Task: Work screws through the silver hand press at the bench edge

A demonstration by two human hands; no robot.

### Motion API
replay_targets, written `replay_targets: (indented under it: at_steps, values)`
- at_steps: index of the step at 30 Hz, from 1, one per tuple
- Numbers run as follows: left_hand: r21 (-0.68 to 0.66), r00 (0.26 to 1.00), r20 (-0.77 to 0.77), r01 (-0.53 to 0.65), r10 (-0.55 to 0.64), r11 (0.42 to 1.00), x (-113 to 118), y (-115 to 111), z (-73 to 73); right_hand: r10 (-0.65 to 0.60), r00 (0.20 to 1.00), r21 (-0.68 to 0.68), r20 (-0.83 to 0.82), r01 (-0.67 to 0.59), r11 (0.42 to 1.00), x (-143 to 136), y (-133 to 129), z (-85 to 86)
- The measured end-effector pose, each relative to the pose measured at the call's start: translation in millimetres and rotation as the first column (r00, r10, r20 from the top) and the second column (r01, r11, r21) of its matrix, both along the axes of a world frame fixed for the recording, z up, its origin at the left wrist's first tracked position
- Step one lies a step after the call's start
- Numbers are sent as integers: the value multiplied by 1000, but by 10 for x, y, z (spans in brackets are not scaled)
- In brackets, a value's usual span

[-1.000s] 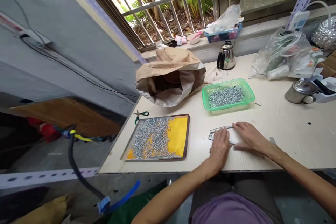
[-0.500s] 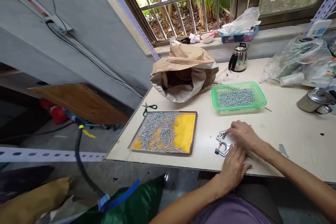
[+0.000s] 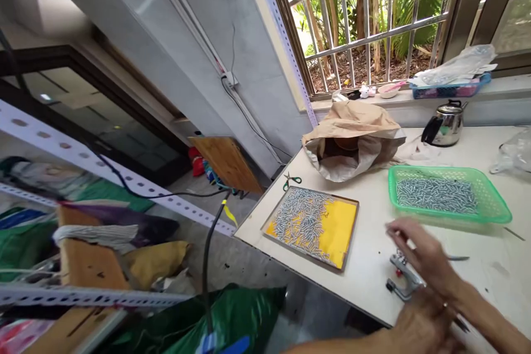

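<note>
My right hand [image 3: 425, 257] hovers over a small metal clamp-like tool [image 3: 406, 279], blurred, its thumb and forefinger drawn together; whatever they hold is too small to see. Low at the right, my left hand [image 3: 427, 318] lies at the near end of that tool, its fingers smeared and partly behind the right wrist. A shallow tray [image 3: 352, 232] left of the tool bears many small metal pins [image 3: 302, 218] on a yellow sheet [image 3: 338, 229]. Behind my hands, a green plastic basket [image 3: 495, 199] holds more pins [image 3: 435, 194].
Green-handled scissors [image 3: 292, 180] lie behind the tray. An open brown paper bag [image 3: 352, 135] stands near the window, with a metal kettle [image 3: 448, 124] to its right. A thin metal tool [image 3: 458, 258] lies right of my right hand. The table's edge [image 3: 307, 285] runs along the front.
The view has swung left, so the table appears further right. My right hand has lifted from the clamp-like tool, showing more of it.
</note>
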State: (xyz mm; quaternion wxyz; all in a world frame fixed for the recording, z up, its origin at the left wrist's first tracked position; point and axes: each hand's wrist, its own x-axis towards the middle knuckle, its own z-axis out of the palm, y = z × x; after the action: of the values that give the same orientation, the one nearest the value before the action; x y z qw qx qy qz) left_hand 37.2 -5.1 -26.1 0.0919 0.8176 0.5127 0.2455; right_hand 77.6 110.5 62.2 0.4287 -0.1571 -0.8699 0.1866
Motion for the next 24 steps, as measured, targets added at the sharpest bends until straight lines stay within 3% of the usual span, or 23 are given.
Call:
replay_targets:
  at_steps: [3,6,8,10,12,16,21,24]
  values:
    - [74,993,26,-113,112,991,-334,48,165,-325,945,142,-33,326,935,200,463,313]
    - [107,982,21,-187,185,977,-592,68,306,-588,786,233,192,545,805,459,749,330]
    - [91,994,-28,-99,102,991,-609,57,331,-542,751,193,377,509,839,612,704,195]
    - [47,997,-75,2,2,999,-506,32,307,-339,783,73,522,355,932,733,520,9]
    - [-7,993,-91,75,-75,997,-343,8,264,-176,779,-28,602,240,970,826,316,-180]
    - [-98,991,-60,112,-118,989,-88,3,196,-181,754,-45,632,269,962,960,189,-474]
    - [-156,992,-77,87,-100,984,1,5,174,-133,805,-89,578,225,970,974,453,-713]
    - [-121,991,-75,101,-111,988,-44,-9,137,-142,845,-90,515,218,972,931,510,-821]
